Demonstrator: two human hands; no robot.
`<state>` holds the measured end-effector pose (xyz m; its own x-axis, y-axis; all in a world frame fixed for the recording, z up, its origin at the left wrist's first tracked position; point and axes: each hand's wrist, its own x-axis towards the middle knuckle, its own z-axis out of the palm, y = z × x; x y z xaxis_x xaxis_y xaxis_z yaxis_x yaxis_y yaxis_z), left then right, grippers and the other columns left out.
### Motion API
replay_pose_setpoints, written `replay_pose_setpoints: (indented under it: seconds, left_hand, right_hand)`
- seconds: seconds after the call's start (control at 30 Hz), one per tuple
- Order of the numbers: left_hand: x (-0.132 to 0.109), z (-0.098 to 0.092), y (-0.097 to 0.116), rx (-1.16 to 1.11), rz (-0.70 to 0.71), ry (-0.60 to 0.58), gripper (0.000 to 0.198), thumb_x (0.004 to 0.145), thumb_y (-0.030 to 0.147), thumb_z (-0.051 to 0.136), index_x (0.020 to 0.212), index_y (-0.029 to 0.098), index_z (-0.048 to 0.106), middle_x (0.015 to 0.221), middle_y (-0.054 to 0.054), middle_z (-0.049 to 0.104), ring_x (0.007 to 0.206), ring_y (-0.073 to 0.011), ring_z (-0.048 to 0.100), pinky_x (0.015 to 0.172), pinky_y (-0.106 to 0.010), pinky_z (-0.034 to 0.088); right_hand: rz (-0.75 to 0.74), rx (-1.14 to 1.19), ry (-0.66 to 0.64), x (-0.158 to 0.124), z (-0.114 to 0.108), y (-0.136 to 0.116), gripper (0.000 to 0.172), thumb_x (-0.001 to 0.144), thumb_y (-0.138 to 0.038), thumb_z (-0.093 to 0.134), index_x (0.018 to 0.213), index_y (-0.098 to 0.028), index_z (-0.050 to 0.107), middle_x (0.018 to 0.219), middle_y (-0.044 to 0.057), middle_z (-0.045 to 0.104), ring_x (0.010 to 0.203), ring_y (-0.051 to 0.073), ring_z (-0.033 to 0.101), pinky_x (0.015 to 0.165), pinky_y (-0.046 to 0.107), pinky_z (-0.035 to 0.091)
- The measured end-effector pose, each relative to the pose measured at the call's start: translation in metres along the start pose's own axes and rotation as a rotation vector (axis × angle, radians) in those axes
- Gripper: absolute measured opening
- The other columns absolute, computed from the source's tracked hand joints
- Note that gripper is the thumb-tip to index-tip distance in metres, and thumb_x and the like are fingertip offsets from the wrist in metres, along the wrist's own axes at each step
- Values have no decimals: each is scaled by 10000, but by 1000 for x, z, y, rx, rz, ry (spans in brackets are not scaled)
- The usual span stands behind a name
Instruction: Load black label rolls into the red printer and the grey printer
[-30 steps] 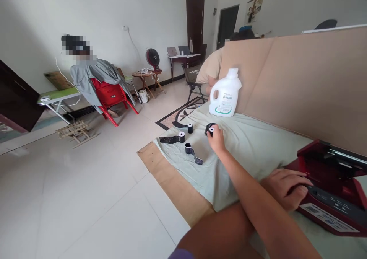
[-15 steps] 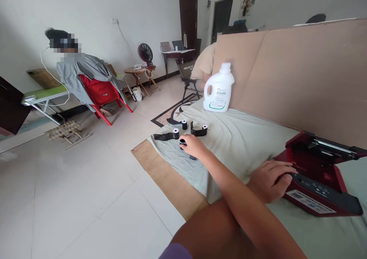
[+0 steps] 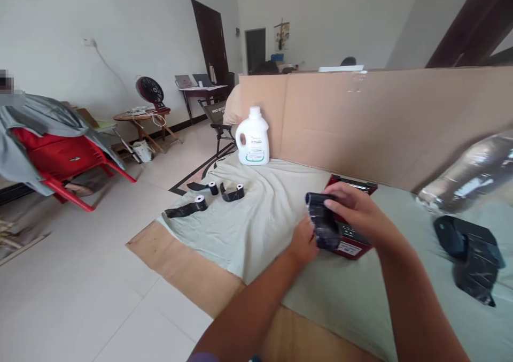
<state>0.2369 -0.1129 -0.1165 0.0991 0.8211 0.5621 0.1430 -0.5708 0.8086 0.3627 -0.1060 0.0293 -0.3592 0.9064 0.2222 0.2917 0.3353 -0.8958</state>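
My right hand (image 3: 350, 207) is closed around a roll of black shiny film (image 3: 320, 196), and a loose strip hangs down from it. That roll is held in front of a small red and black machine with a raised lid (image 3: 355, 247), which it partly hides. My left hand (image 3: 303, 239) is low beside the machine's left side, next to the hanging strip; its fingers are mostly hidden. Farther left on the pale green cloth (image 3: 264, 212) lie three more black rolls with partly unwound strips: one in front (image 3: 200, 202), one behind (image 3: 212, 188) and one to the right (image 3: 239, 191).
A white jug (image 3: 253, 140) stands before a cardboard panel (image 3: 340, 116). At right lie a black object with a shiny strip (image 3: 476, 268) and a silvery plastic-wrapped bundle (image 3: 473, 169). A person on a red chair (image 3: 60, 151) and a fan (image 3: 151, 90) are at left.
My right hand has lifted a black roll from the cloth at left and carried it right to the machine. My left hand has moved off the machine's top edge. The view has turned right.
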Motion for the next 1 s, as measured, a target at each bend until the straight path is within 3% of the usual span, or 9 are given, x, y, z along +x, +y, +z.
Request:
replay_pose_setpoints:
  seconds: [0.07,0.17,0.33,0.53,0.83,1.0]
  left_hand:
    - [-1,-2,5,17,48,-30,320,1015,310,399,1175,190,649,1298,-98,644,1249,-267,572,1122,-476,426]
    - [-2,-4,11,78,70,-43,315,1027,272,375,1237,213,602,1367,-96,600,1290,-236,542,1131,-464,419]
    - [-5,-4,12,225,124,-71,398,972,311,493,1361,226,513,1475,-122,502,1344,-271,476,1119,-499,417]
    - [-7,0,15,456,300,-178,396,900,264,558,1294,264,602,1469,-68,526,1393,-299,391,1152,-527,361]
    - [-7,1,20,495,297,-182,421,870,223,570,1287,259,615,1398,-57,588,1367,-284,413,1150,-507,372]
    - [-6,1,21,505,301,-174,411,868,219,564,1274,250,622,1390,-58,595,1359,-286,423,1142,-507,383]
  right_hand:
    - [81,-164,87,-10,-37,15,242,825,-351,611,1030,-223,630,1060,86,710,993,257,662,854,370,530]
    - [182,-462,150,-7,-56,44,254,837,-209,533,1052,-203,668,1134,99,708,1072,262,645,956,389,481]
    - [347,-801,76,5,-38,64,312,913,-179,478,1131,-235,694,1209,83,700,1180,302,570,1040,485,344]
    - [399,-944,64,1,-38,66,331,920,-173,448,1146,-223,685,1147,123,699,1151,316,539,970,457,323]
    - [415,-920,44,10,-28,82,305,879,-128,458,1029,-207,711,1107,124,712,1180,328,525,962,448,326]
    - [398,-865,-1,12,-32,84,336,858,-96,459,1073,-215,688,1114,85,723,1108,295,597,964,418,338]
